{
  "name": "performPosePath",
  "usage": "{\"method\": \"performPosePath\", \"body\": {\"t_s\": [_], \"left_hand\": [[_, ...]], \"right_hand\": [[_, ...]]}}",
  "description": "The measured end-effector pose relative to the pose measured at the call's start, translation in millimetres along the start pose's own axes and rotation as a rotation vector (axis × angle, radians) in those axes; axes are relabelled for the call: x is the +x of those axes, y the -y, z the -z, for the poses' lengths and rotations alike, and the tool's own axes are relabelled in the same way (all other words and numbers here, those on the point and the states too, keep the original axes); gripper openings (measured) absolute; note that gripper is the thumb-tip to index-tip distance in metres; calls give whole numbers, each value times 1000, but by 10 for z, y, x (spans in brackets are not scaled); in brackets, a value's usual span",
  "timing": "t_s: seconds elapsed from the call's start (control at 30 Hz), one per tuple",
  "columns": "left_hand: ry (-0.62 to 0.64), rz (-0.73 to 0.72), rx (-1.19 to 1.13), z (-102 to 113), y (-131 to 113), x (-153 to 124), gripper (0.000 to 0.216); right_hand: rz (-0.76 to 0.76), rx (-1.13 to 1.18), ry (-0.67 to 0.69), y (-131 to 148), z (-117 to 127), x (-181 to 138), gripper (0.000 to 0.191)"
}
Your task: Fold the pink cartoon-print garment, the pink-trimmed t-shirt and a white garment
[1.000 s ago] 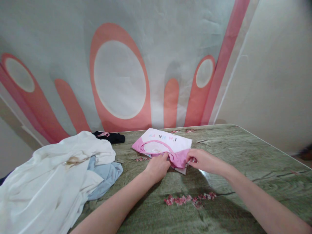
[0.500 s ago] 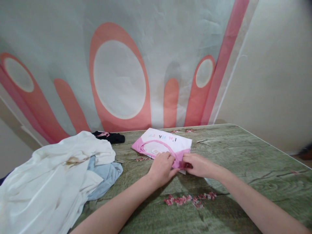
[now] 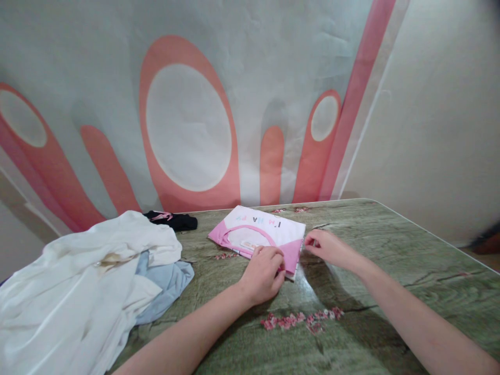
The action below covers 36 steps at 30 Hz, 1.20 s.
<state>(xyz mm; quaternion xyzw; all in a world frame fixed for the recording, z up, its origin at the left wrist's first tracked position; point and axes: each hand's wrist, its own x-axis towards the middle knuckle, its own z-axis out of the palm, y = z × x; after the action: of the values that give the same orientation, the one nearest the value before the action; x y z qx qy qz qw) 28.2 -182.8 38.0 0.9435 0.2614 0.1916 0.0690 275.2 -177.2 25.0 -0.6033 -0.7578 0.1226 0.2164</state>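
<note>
A folded pink and white shirt (image 3: 269, 232) with coloured letters lies on the green patterned table (image 3: 390, 260), near its back edge. My left hand (image 3: 263, 273) rests on the shirt's near edge with its fingers curled and pressed onto the pink fabric. At the shirt's right edge, my right hand (image 3: 328, 247) pinches the fabric with thumb and fingertips.
A heap of white clothes (image 3: 78, 281) covers the table's left side, with a light blue garment (image 3: 164, 284) under it. A small black garment (image 3: 175, 221) lies at the back by the pink-patterned wall. The table's right edge runs diagonally at the right.
My right hand has moved from the shirt's near corner to its right edge. The loose pink flap now lies flat. My left hand has shifted slightly right along the near edge.
</note>
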Motion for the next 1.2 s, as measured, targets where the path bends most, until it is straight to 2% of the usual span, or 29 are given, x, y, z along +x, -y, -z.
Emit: {"method": "performPosePath", "body": {"t_s": [0.1,0.17,0.33,0.5,0.6,0.73,0.87,1.0,1.1,1.2], "left_hand": [[16,-14,-30,-65,-48,12,30],[43,10,-32,-127,-74,19,35],[17,94,-85,-253,-93,21,24],[-29,127,-74,-297,-73,47,16],[8,95,-1,-282,-70,67,8],[13,6,87,-230,-87,82,12],[42,-97,74,-205,-89,89,12],[87,-84,2,-193,-82,79,18],[43,-109,-29,-178,-97,69,36],[22,-123,-22,-181,-106,70,39]], "right_hand": [[-58,-66,-113,-147,-67,51,16],[-42,-65,-153,-179,-109,65,23],[114,-75,-152,-135,-169,57,29],[212,-265,-153,-110,-189,43,29],[257,-383,-163,-113,-174,44,26],[289,-452,-178,-115,-149,45,25],[292,-426,-177,-137,-162,37,26],[261,-335,-206,-197,-203,33,32],[192,-247,-288,-250,-234,43,38],[76,-157,-338,-300,-263,65,35]]}}
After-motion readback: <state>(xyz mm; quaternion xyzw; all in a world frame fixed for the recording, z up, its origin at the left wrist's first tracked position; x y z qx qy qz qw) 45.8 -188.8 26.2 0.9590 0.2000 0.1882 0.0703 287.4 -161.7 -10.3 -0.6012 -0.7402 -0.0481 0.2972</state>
